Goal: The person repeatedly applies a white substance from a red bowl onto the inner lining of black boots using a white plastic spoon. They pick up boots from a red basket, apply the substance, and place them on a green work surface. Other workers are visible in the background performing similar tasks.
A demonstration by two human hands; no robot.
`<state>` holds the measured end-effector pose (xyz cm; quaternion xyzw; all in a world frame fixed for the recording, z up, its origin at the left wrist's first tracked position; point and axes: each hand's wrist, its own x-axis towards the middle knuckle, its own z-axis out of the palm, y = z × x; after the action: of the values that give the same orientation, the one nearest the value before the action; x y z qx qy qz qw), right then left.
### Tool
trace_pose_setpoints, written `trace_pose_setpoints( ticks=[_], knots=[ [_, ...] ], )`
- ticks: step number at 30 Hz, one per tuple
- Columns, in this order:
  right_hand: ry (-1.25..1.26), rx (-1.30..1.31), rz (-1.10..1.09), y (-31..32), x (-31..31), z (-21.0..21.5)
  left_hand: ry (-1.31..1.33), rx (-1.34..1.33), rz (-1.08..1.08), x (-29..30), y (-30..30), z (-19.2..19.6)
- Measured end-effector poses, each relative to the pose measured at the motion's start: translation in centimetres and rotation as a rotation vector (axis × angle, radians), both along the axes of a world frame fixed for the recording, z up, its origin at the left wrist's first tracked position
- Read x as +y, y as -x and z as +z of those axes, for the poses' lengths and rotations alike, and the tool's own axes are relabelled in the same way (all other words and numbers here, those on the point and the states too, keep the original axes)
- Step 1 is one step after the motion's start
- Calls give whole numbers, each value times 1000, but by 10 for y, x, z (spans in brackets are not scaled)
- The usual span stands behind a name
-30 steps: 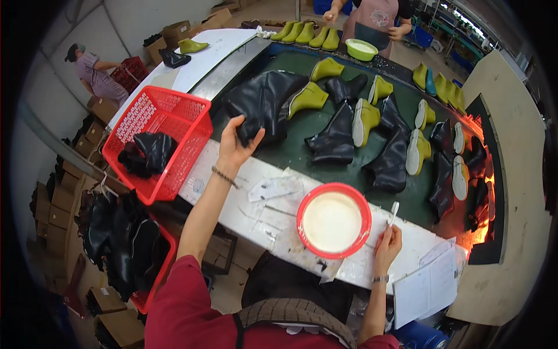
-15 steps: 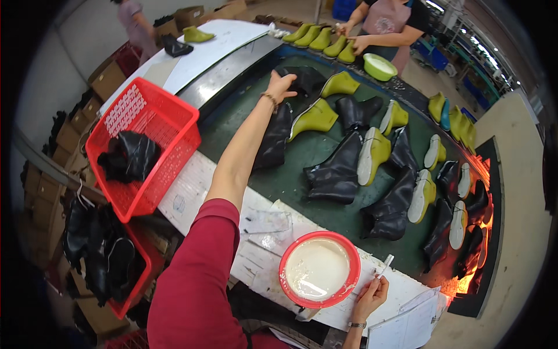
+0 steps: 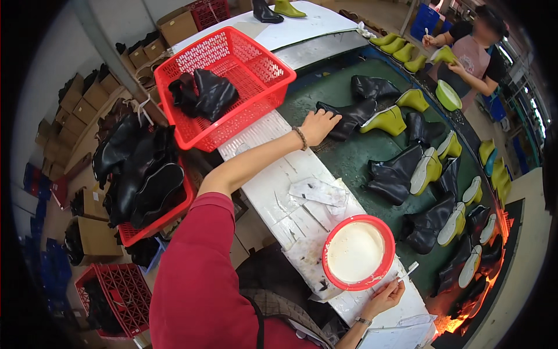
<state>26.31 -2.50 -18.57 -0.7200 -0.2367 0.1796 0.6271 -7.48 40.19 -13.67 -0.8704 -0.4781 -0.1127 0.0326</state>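
Observation:
My left hand [image 3: 321, 126] reaches over the white ledge, its fingers curled over the near end of a black boot [image 3: 350, 118] lying on the green belt [image 3: 343, 154]. Beyond that boot lies another black one [image 3: 375, 87], with a yellow-green boot [image 3: 386, 121] to its right. My right hand [image 3: 386, 299] holds a small white brush [image 3: 410, 270] low at the right, its head pointing up and away. Beside this hand sits a red bowl [image 3: 387, 273] with creamy white liquid in it. The brush is clear of the bowl.
A red basket [image 3: 264, 75] with black boots stands left of my left hand; another red crate [image 3: 180, 212] is heaped with boots. More black and yellow-green boots line the belt toward a glowing orange heater [image 3: 459, 323]. Across the belt, a person handles a yellow-green boot near a green bowl [image 3: 448, 96].
My left hand has come back from the farther black boot to the nearer one, which is now turned. My right hand still holds the brush beside the bowl. The view has swung left.

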Motion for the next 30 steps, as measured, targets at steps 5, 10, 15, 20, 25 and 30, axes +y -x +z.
trace_pose_setpoints(
  ticks=[5, 10, 15, 20, 25, 30],
  knots=[
    [-13, -9, -6, -1, -8, 0, -422, -487, -31, -15, 64, 112],
    [-93, -36, -5, -12, -7, -21, -23, 12, 893, 15, 264, 78],
    [-127, -14, 11, -13, -2, -28, 271, -81, 1196, 28, 330, 42],
    [-146, -43, 53, -16, 2, -33, 384, -380, 1083, 35, 334, 29],
    [-121, -63, 33, -13, -4, -19, -311, -419, 778, 27, 276, 72],
    [-22, -125, 14, -21, -12, -22, -398, -655, 166, -51, 235, 172]
  ],
)
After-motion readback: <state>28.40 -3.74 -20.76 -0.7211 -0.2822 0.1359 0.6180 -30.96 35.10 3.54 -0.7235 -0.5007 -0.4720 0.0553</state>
